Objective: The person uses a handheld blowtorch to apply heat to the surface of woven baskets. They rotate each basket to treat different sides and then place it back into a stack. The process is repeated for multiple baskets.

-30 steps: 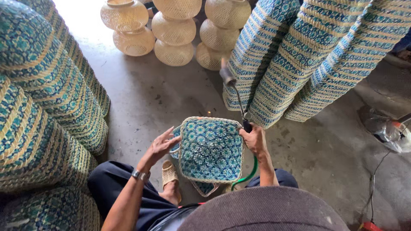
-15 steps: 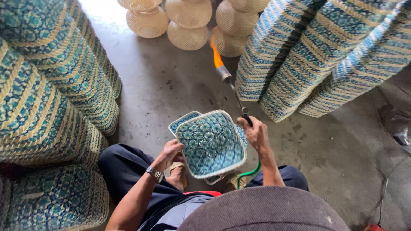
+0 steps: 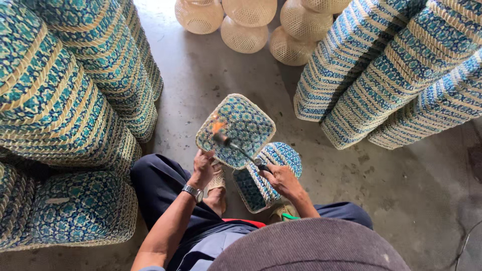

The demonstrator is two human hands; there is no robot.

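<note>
The concrete floor (image 3: 201, 90) is hemmed in by leaning stacks of blue-and-straw woven baskets at 9 o'clock (image 3: 65, 100) and at 2 o'clock (image 3: 396, 70), both cut off by the frame; a bare lane is left between them, running to 12 o'clock. Pale round openwork baskets (image 3: 246, 25) are clustered at 12 o'clock, partly cropped. A square woven tray (image 3: 236, 129), rough-plaited in blue, teal and straw, is held tilted near centre, its lower edge grasped in the grip of the left hand (image 3: 203, 168). A second woven basket (image 3: 266, 175) lies just below it, partly hidden. The right hand (image 3: 281, 180) is clenched on a slim torch (image 3: 241, 150), whose small flame (image 3: 217, 125) is seen against the tray's face. The handle is covered by the fingers.
</note>
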